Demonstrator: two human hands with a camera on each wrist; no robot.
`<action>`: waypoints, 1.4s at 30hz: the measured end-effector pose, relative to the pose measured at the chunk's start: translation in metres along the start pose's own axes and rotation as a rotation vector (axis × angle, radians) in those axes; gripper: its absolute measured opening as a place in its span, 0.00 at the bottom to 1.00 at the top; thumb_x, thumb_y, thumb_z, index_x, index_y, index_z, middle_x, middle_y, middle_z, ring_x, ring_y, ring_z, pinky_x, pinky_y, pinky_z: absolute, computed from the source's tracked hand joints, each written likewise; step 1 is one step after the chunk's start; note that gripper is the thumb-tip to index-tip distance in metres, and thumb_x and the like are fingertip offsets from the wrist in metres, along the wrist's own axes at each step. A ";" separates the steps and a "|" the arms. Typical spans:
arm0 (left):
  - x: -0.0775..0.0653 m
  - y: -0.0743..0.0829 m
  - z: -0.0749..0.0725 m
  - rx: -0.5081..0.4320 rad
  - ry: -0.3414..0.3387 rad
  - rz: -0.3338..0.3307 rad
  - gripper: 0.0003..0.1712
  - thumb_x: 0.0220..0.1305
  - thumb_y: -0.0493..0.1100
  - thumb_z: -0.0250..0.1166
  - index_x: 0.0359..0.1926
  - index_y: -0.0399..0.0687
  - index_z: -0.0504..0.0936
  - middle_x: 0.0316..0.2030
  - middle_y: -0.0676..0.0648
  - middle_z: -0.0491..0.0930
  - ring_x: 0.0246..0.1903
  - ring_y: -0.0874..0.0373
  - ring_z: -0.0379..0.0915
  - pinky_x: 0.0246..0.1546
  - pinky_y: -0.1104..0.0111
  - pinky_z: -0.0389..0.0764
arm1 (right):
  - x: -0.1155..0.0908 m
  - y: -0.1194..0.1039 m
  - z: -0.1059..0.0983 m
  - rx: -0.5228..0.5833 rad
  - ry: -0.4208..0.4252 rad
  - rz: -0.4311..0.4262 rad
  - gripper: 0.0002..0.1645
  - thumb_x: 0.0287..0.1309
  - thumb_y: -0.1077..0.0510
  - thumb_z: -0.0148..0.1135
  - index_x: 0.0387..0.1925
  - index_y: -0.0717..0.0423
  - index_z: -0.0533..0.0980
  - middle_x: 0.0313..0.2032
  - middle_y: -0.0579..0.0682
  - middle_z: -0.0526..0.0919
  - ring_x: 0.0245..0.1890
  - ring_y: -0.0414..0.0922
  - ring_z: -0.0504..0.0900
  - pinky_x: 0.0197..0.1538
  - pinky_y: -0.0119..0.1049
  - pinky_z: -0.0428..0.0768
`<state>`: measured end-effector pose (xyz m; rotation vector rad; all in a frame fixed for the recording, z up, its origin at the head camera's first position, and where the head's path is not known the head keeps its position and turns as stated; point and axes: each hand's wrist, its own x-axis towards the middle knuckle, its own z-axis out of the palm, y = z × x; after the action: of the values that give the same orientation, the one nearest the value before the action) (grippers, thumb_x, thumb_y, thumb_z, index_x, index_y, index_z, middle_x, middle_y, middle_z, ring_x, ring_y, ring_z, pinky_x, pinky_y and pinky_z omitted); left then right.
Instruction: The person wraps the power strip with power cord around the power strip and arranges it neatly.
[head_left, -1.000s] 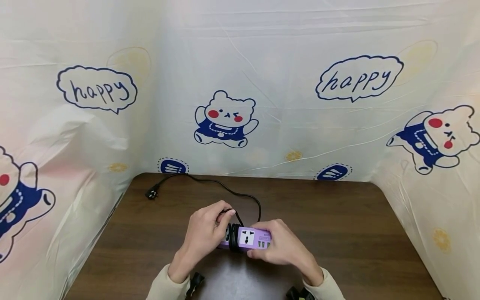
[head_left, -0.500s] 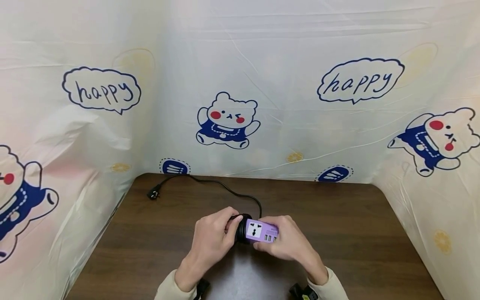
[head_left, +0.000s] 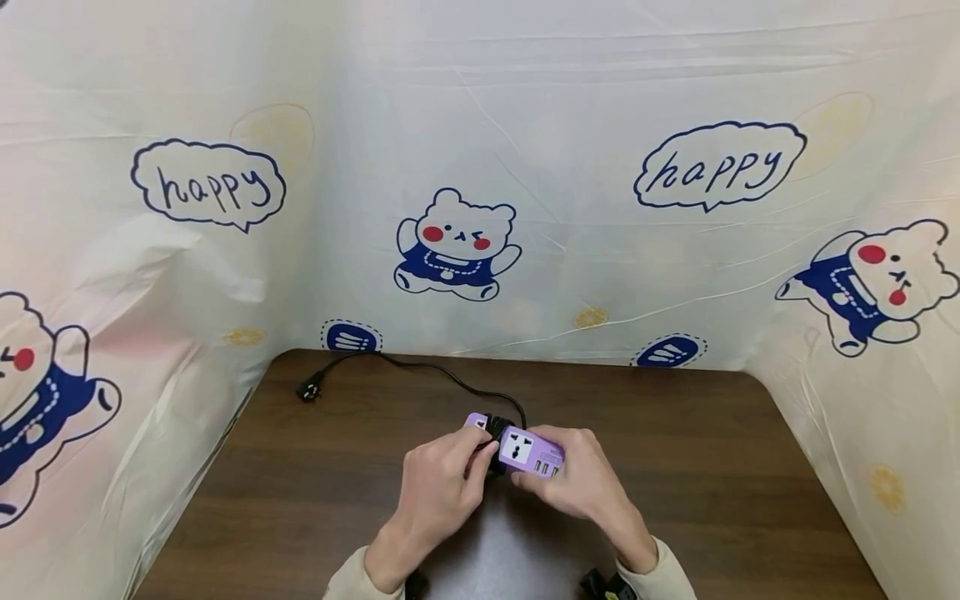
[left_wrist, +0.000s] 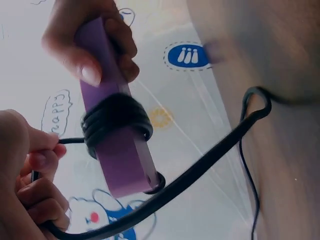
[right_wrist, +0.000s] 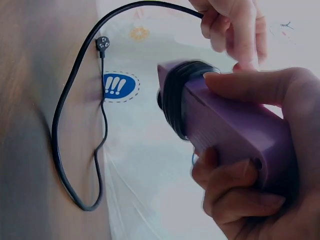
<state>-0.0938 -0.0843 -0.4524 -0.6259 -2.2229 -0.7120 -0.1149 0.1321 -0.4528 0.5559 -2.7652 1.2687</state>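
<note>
A purple power strip (head_left: 531,451) with white sockets and USB ports is held tilted above the table by my right hand (head_left: 581,473), thumb on one long side and fingers on the other. Several turns of its black cord (left_wrist: 117,120) wrap around the strip's middle. My left hand (head_left: 442,492) pinches the cord between thumb and forefinger just beside the wraps. In the left wrist view, its other fingers curl around the cord as well. From that hand the free cord (right_wrist: 56,135) loops down and runs back to a black plug (head_left: 309,387).
The brown wooden table (head_left: 675,483) carries the plug and loose cord near its back left. A pale curtain (head_left: 570,150) printed with bears and "happy" bubbles encloses the back and both sides. Black devices (head_left: 606,585) sit at the wrists.
Both hands have moved up and slightly right with the power strip, which now tilts more. My left hand has carried the cord around the strip, and the strip's far end shows again.
</note>
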 end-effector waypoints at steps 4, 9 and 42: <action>-0.003 0.002 0.003 -0.005 -0.002 -0.007 0.03 0.66 0.46 0.65 0.35 0.55 0.81 0.24 0.61 0.76 0.20 0.70 0.70 0.18 0.72 0.70 | 0.001 0.002 -0.001 0.008 0.034 -0.015 0.27 0.36 0.49 0.83 0.44 0.37 0.84 0.30 0.33 0.83 0.23 0.34 0.77 0.25 0.31 0.75; -0.005 0.003 0.006 -0.035 0.007 -0.033 0.02 0.64 0.45 0.67 0.35 0.55 0.81 0.20 0.64 0.69 0.18 0.73 0.63 0.16 0.75 0.66 | 0.000 0.002 -0.004 0.005 0.082 -0.041 0.27 0.35 0.49 0.83 0.43 0.36 0.84 0.28 0.32 0.82 0.22 0.34 0.77 0.24 0.31 0.75; -0.013 0.006 0.028 -1.400 -0.453 -0.307 0.21 0.79 0.35 0.34 0.27 0.34 0.64 0.16 0.44 0.52 0.16 0.49 0.46 0.15 0.65 0.50 | -0.001 0.008 -0.035 0.134 0.348 -0.028 0.30 0.36 0.52 0.85 0.47 0.41 0.84 0.34 0.42 0.87 0.24 0.42 0.79 0.25 0.35 0.77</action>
<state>-0.0948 -0.0645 -0.4771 -1.1477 -1.8938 -2.5304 -0.1206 0.1628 -0.4355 0.3394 -2.3962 1.3991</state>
